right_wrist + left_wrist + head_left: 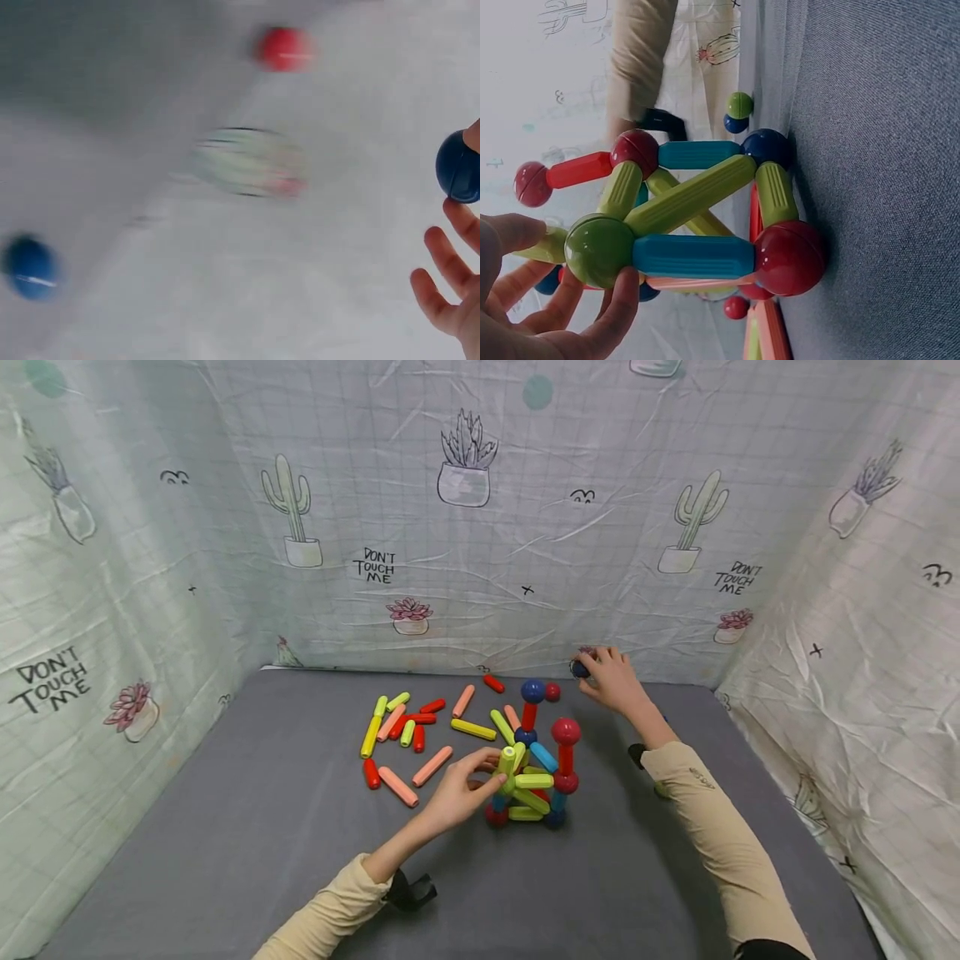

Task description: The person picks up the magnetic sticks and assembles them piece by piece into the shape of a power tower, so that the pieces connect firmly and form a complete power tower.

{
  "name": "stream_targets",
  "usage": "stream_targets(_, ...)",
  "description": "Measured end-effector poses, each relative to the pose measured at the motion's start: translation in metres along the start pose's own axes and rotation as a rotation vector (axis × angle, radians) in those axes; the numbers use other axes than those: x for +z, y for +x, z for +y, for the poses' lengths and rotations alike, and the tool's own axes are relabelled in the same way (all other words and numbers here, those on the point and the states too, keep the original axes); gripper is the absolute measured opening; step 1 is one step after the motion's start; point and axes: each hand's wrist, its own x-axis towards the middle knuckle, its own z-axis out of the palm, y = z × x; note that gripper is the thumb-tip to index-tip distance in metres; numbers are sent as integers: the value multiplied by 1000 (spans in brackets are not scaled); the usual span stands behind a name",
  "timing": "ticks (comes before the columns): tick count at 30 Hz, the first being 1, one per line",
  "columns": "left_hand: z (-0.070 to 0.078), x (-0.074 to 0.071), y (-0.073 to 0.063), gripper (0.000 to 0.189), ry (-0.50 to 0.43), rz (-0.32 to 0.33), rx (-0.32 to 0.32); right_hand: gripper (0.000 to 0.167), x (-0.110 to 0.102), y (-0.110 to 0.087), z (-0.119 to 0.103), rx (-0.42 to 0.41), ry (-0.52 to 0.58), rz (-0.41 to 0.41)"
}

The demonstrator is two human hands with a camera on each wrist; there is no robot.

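Note:
A frame of magnetic sticks and balls (534, 782) stands on the table, with a red upright stick topped by a red ball (566, 732) at its right corner. My left hand (457, 789) pinches an upright yellow-green stick (507, 762) at the frame's near left corner. In the left wrist view that stick joins a green ball (598, 250), and a fingertip touches the ball. Held up beyond the frame, a dark blue ball (580, 668) sits between the thumb and fingers of my right hand (617, 681). The right wrist view shows only part of this hand and ball (456, 169).
Loose red, salmon, yellow and green sticks (405, 720) lie left of and behind the frame. A loose red ball (552, 692) rests near the table's back edge. Green (740, 105) and blue balls (736, 123) lie to the right, partly behind the right arm. Printed cloth (337, 610) walls the table.

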Motion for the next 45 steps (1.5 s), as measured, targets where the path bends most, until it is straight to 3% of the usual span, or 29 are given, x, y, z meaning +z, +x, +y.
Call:
stream_targets(4, 1, -1, 0, 32, 9, 1, 14, 35, -46, 7, -30, -144, 89, 168)
stream_targets(8, 2, -1, 1, 34, 8, 9, 24, 36, -84, 6, -68, -286, 213, 208)
stream_targets(12, 2, -1, 1, 33, 6, 9, 19, 34, -102, -4, -104, -420, 303, 110)
stream_targets(15, 1, -1, 1, 34, -2, 2, 14, 33, -105, -12, -123, -497, 299, 23)
stream_targets(24, -4, -2, 3, 32, -13, -16, 24, 34, -102, -27, -141, -543, 198, -86)
stream_targets(29, -3, -2, 3, 30, -17, -17, 40, 40, -101, -32, -130, -487, 288, -52)
stream_targets(33, -2, -1, 3, 30, -15, -21, 39, 43, -96, -40, -111, -320, 505, -53)
stream_targets(37, -1, -1, 3, 32, -12, -29, 29, 43, -86, -54, -97, -164, 701, -123)
stream_targets(41, -2, -2, 3, 33, -4, -29, 36, 36, -90, -66, -101, -78, 770, -207)
stream_targets(45, -1, -3, 3, 34, 1, -20, 41, 34, -88, -73, -101, -47, 811, -215)
